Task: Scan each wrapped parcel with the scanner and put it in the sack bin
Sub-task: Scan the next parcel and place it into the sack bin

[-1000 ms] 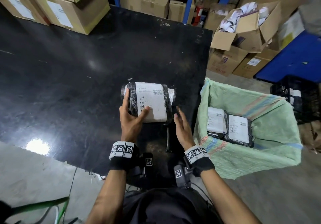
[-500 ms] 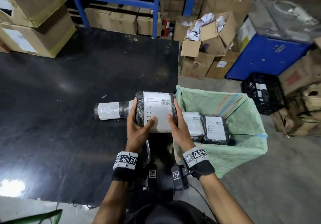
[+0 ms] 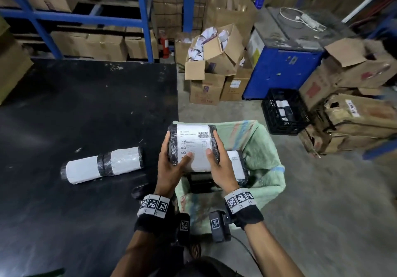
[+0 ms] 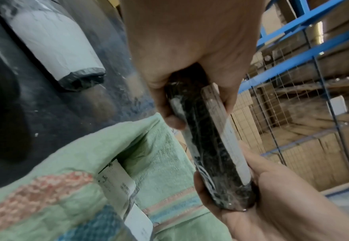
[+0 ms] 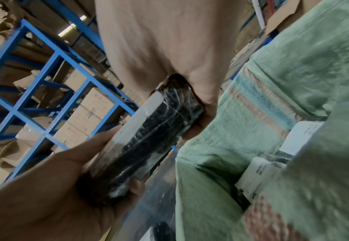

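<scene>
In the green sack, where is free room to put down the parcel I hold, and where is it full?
Both hands hold the parcel over the sack. Its far part, between the far rim and the parcels inside, looks bare. The near part is crowded by those parcels. On the black table, bare room lies beyond the rolled parcel.

You're in a dim warehouse: grey concrete floor [image 3: 322, 201], blue racks [image 3: 146, 19] stacked with cardboard boxes [image 3: 90, 44], a blue cabinet [image 3: 283, 70], a black crate [image 3: 283, 111] beside it.
</scene>
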Available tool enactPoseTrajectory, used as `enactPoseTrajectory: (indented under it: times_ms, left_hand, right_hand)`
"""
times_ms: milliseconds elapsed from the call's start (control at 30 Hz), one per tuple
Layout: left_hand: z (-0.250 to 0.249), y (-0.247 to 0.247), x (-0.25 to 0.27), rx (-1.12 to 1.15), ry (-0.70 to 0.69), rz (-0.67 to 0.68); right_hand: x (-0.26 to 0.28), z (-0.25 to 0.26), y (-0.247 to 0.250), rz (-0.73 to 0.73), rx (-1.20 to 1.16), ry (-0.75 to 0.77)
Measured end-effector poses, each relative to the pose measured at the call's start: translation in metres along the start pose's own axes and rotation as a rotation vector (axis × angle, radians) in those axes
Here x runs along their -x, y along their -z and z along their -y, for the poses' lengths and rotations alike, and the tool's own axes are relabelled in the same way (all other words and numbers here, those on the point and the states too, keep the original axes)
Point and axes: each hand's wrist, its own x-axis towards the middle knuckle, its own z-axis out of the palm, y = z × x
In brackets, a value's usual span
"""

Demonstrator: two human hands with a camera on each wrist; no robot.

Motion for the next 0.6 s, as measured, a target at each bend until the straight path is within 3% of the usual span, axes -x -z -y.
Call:
enactPoseTrajectory:
  times_ms: [133,233,300,433,600]
  left_hand:
    - [0.017,-0.021,-0.014,-0.238,-0.020,0.112]
    - [0.030,-0.028,-0.024,-0.731,-0.060,0.018]
    - [0.040,-0.025,-0.027,-0.933,-0.134,-0.022]
    - [0.074,-0.014,-0.033,-1.124,-0.164,-0.008]
    - [0.103,-0.007,-0.030,-1.134,-0.130,0.084]
  right_hand:
    - [-0.013,-0.017,0.033,0.008,0.003,-0.035]
    - [-0.030,-0.034,0.061,0.029,0.008,-0.105]
    - [-0.041,-0.047,0.077,0.048,0.016,-0.172]
    - [-0.068,-0.072,0.107,0.072,0.116,-0.297]
    - [-0.102,-0.100,0.129,0.134,0.329,-0.460]
